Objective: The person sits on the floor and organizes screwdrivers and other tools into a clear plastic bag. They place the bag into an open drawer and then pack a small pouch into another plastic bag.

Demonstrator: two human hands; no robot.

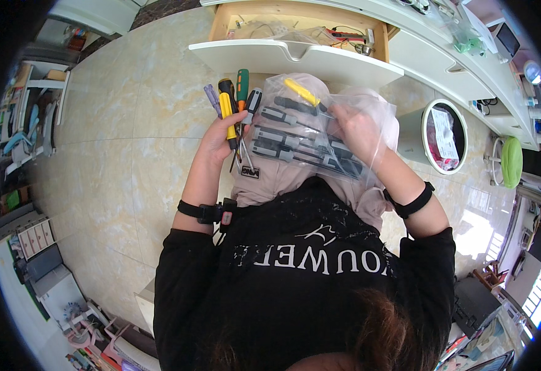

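Observation:
My left hand [226, 134] grips a bunch of several screwdrivers by their handles: a yellow one [227, 111], a green and orange one [242, 86], a grey and black one [253, 103], a black one and a translucent purple one [212, 98]. Their shafts point back towards my body. Across my lap lies a clear plastic bag [376, 121] with several grey and black screwdrivers [275, 135] in it. My right hand [351, 125] is at the bag, its fingers closed around the shaft of a yellow-handled screwdriver [302, 92]. Plastic partly covers this hand.
Beyond my knees a wooden drawer [298, 52] stands pulled out, with a red tool [344, 35], cords and plastic bags inside. To the right is a white waste bin [416, 134] with packaging in it, and farther right a green round seat [511, 162]. The floor is tiled.

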